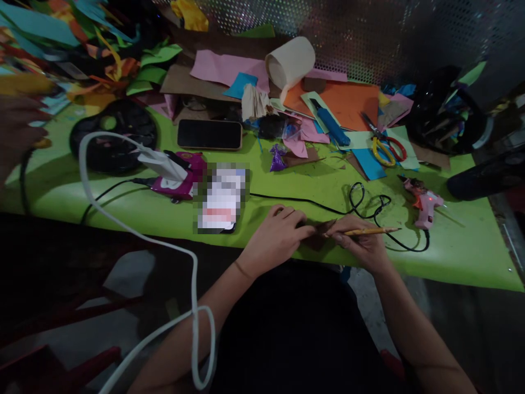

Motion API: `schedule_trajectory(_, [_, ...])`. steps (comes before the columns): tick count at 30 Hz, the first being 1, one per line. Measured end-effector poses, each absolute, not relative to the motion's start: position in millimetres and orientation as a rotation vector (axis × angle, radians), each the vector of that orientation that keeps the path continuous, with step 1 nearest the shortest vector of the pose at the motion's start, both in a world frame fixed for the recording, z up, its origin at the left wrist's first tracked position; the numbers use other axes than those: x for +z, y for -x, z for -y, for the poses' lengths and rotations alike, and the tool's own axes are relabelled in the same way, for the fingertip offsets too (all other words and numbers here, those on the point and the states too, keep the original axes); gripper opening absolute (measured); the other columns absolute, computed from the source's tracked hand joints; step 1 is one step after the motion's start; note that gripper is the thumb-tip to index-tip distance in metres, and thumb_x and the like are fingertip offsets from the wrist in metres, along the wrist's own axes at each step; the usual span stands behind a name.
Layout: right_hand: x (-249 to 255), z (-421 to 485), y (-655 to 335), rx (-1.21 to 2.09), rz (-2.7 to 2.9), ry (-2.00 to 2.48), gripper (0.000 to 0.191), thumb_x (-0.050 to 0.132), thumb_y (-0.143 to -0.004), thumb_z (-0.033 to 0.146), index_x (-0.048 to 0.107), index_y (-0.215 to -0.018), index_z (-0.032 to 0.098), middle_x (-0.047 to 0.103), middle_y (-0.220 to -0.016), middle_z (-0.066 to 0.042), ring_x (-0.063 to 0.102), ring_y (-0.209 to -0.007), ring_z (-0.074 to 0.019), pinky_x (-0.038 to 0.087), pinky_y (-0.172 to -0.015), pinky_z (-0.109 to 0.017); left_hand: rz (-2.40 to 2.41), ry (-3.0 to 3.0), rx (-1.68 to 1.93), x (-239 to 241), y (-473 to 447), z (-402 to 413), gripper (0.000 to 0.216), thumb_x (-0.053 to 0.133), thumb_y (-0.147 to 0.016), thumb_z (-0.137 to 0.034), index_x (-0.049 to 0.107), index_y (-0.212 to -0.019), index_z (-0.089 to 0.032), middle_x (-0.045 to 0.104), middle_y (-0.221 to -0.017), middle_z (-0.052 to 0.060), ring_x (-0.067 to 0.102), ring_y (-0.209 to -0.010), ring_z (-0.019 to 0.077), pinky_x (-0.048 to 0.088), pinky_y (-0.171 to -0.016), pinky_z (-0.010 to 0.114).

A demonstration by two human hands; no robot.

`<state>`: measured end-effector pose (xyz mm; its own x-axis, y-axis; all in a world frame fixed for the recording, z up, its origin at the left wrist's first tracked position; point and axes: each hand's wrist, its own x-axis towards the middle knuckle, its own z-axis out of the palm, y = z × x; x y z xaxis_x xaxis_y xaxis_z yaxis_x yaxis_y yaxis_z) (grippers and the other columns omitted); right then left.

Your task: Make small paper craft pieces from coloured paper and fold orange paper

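Wooden pencil (371,231) was pinched in my right hand (363,250), tip pointing right. Left hand (276,235) had bent fingers at a small brown piece (315,242) between both hands, near the green table's (463,249) front edge; couldn't tell if gripped. Lit phone (223,197) lay left, glue gun (427,210) right, scissors (383,152) farther back.

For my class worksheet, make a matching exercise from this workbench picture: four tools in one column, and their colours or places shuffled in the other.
Column 1
1. Scissors
2. Glue gun
3. Pencil
4. Cutter

Column 2
A. Held in the person's right hand
B. Pink body, joined to a black cord
C. Blue all along its handle
D. One yellow handle loop and one red

Right pairs: 1-D, 2-B, 3-A, 4-C
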<state>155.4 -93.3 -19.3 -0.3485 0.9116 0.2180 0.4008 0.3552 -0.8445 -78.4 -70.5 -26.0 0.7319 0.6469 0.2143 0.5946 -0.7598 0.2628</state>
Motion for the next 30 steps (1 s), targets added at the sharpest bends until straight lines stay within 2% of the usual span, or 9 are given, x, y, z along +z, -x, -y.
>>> schedule_trajectory(17, [-16.7,98.0,-148.3,0.984,1.970,1.046,0.008,0.064,-0.091,0.022,0.071,-0.095,0.025,0.072,-0.088,-0.003,0.067,-0.086,-0.0193,0.053,-0.080,-0.034,-0.997,-2.718,0.449,-26.1,79.2,71.0,0.022,0.057,-0.087,-0.013,0.064,-0.104,-0.024,0.062,-0.100,0.005,0.054,-0.096,0.0240,0.038,-0.089,0.043])
schedule_trajectory(24, [-22.1,96.0,-159.8,0.831,1.725,1.207,0.010,0.061,-0.093,0.024,0.071,-0.092,0.024,0.072,-0.084,-0.003,0.067,-0.078,-0.0188,0.053,-0.071,-0.033,-1.002,-2.735,0.485,-25.6,79.0,71.2,0.026,0.050,-0.093,-0.016,0.065,-0.111,-0.027,0.061,-0.099,0.005,0.055,-0.094,0.0233,0.039,-0.088,0.042])
schedule_trajectory(30, [-22.9,94.9,-160.9,0.825,1.825,1.280,0.011,0.061,-0.093,0.027,0.071,-0.091,0.024,0.072,-0.083,-0.003,0.067,-0.075,-0.0186,0.053,-0.069,-0.033,-1.004,-2.746,0.504,-27.3,79.1,71.4,0.025,0.051,-0.093,-0.016,0.066,-0.111,-0.026,0.061,-0.097,0.005,0.054,-0.093,0.0229,0.039,-0.087,0.041])
